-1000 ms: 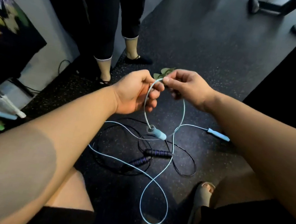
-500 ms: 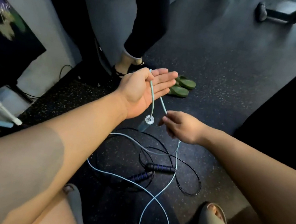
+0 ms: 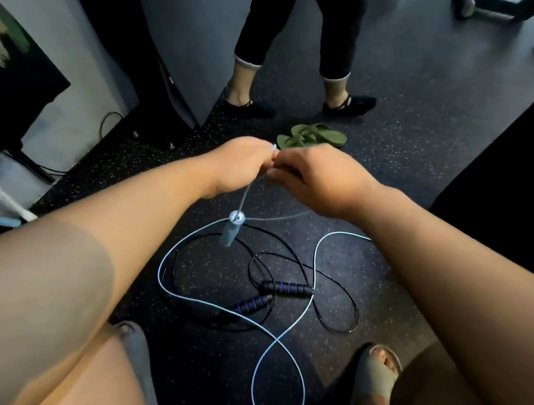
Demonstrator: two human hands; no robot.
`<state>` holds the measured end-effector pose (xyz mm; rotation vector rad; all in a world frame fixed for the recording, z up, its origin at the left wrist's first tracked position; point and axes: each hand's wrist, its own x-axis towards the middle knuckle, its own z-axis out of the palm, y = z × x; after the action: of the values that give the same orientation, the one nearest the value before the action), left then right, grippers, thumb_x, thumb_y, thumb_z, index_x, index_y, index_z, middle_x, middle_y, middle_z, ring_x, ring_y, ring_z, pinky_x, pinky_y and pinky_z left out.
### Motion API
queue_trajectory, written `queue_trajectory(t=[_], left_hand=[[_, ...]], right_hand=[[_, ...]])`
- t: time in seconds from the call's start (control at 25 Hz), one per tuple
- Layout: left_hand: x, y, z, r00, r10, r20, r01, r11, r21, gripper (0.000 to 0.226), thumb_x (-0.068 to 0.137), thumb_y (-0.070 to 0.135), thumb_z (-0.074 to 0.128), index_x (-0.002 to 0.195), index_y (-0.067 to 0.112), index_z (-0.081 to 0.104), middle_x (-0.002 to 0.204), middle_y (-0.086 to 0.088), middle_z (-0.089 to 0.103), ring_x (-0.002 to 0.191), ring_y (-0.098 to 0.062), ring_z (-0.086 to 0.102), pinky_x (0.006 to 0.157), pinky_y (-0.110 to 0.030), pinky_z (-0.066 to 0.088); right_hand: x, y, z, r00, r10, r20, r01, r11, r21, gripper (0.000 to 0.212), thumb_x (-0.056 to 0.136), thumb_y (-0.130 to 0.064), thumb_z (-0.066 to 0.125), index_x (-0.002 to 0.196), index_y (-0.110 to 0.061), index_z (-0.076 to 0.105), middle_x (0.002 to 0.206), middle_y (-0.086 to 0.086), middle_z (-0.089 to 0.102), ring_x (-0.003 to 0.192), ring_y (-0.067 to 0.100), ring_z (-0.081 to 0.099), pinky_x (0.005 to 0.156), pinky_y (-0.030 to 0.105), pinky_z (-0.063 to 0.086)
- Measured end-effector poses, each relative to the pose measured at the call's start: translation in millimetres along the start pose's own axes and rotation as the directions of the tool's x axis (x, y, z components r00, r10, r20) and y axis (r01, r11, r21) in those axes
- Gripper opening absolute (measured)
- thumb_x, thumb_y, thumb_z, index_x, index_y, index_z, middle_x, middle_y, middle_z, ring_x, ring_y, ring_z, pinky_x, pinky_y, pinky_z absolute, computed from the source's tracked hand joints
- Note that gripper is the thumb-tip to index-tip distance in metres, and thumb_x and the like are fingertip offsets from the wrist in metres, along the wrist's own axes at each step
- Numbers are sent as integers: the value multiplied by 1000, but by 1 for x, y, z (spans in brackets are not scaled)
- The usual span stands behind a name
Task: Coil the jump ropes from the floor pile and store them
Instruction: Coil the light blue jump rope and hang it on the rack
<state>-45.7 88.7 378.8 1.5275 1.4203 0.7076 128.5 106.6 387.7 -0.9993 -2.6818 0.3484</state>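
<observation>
Head view: pinching light blue jump rope point(image 3: 277, 340) with left hand point(image 3: 239, 167) and right hand point(image 3: 317, 178), fingers curled on it, likely to start a loop. Leaves handle point(image 3: 229, 235) hanging, rest on floor point(image 3: 404, 153) by black jump rope point(image 3: 287, 288).

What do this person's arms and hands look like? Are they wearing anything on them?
Both arms are bare as far up as the view shows: no sleeves on the left forearm or right forearm. The left hand and right hand wear no gloves, and no watch, bracelet or ring shows.
</observation>
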Motion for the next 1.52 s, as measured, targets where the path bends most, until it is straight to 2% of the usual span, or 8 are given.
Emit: queue_trajectory(t=[0.2, 0.28, 0.56, 0.8, 0.92, 1.0, 1.28, 1.52], left_hand=[[-21, 14, 8, 948, -129, 291, 179, 972, -151, 36, 93, -4, 25, 89, -10, 61, 70, -27, 71, 65, -32, 71, 57, -24, 55], [-25, 21, 9, 935, -112, 335, 206, 943, -262, 34, 89, -2, 23, 83, -5, 57, 59, -21, 65, 61, -35, 69, 68, -34, 59], [-26, 27, 13, 966, 33, 258, 198, 551, -811, 29, 79, 17, 30, 88, 3, 53, 70, -12, 68, 73, -34, 71, 85, -38, 58], [-21, 20, 2, 972, 160, 174, 106, 362, -926, 61, 76, 32, 35, 124, -4, 50, 110, -15, 68, 112, -37, 62, 110, -42, 41], [-16, 20, -6, 988, 134, 83, 31, 350, -936, 70, 77, 35, 34, 128, -9, 50, 120, -16, 66, 122, -37, 59, 113, -41, 39], [-13, 18, -13, 995, 98, 24, -9, 322, -947, 75, 76, 36, 36, 132, -13, 48, 131, -21, 62, 128, -39, 58, 111, -40, 39], [-7, 6, -14, 992, -118, -37, 56, 698, -714, 63, 96, 39, 18, 109, -5, 60, 123, -24, 69, 124, -33, 61, 123, -43, 18], [-6, -6, 3, 980, -92, 174, 160, 886, -435, 75, 95, 48, 20, 112, -16, 57, 97, -36, 64, 88, -32, 67, 96, -37, 50]], right_hand=[[-4, 28, -18, 992, -32, -125, 51, 987, 150, 33, 88, -50, 65, 86, -17, 61, 68, -10, 54, 61, 7, 50, 59, 28, 42], [-7, 38, -20, 988, 14, -154, 19, 978, 206, 34, 89, -48, 65, 86, -14, 61, 66, -10, 50, 59, 5, 46, 57, 20, 36], [-14, 49, 14, 949, 303, -92, -240, 879, 413, 34, 102, -40, 46, 75, -22, 56, 62, -9, 53, 59, 4, 49, 60, 25, 39], [-14, 25, 49, 879, 438, 190, -435, 569, 698, 49, 103, -45, 40, 74, -11, 61, 59, 8, 46, 53, 24, 46, 54, 36, 43], [-17, 19, 50, 899, 330, 287, -434, 750, 499, 44, 104, -40, 41, 84, -8, 64, 62, 3, 51, 54, 16, 53, 57, 32, 48], [-19, 12, 47, 919, 233, 319, -339, 880, 334, 38, 105, -36, 41, 91, -11, 66, 64, -9, 52, 53, -2, 53, 55, 13, 40], [-8, -4, 24, 989, 27, 146, -38, 997, 71, 33, 103, -36, 43, 93, -11, 63, 79, 5, 66, 74, 26, 61, 70, 41, 48], [-4, 9, 2, 999, -18, -50, 21, 997, 74, 29, 93, -45, 57, 90, -18, 67, 74, -2, 65, 68, 21, 61, 62, 39, 48]])
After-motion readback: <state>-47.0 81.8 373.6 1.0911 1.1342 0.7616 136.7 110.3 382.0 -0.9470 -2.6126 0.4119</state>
